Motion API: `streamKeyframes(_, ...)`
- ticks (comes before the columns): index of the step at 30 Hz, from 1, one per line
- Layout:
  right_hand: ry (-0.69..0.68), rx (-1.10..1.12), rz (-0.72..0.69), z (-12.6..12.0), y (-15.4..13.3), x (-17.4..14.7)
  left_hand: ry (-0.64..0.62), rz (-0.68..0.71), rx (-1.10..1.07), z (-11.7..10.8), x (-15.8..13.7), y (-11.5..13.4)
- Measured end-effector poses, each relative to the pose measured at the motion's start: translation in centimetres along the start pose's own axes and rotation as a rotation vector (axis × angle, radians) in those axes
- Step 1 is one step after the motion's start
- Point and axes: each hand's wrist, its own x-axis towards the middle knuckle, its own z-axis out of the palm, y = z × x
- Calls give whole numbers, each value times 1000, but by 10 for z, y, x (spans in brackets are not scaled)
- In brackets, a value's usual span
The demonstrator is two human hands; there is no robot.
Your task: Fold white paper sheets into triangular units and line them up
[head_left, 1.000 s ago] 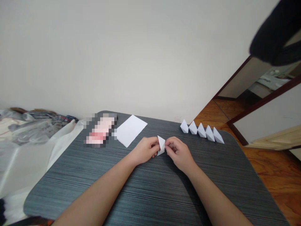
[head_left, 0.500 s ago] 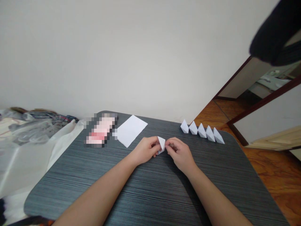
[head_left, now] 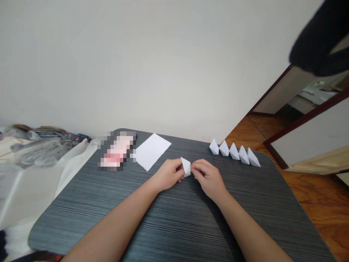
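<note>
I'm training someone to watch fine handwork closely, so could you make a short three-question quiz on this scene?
1. Count: how many folded white paper shapes are lined up toward the far right of the dark table?

2. True or false: the left hand is pressed flat on the white sheet.

3. Multiple choice: what is at the fingertips of the right hand?
A) a pair of scissors
B) a small folded paper piece
C) a ruler

Key:
1. Five.
2. False: it grips the small folded paper piece, and the sheet lies on the table to its left.
3. B.
</note>
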Motion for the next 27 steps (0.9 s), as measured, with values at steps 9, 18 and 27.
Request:
streamKeyframes(9, 31, -11, 16, 2, -3, 0, 2, 23, 8, 0, 1, 1)
streamKeyframes(18, -15, 2, 5, 0, -3, 0, 1, 25, 19, 1, 0, 0)
streamKeyframes(27, -22, 14, -10, 2, 1, 0, -9, 30, 38, 1, 1, -4)
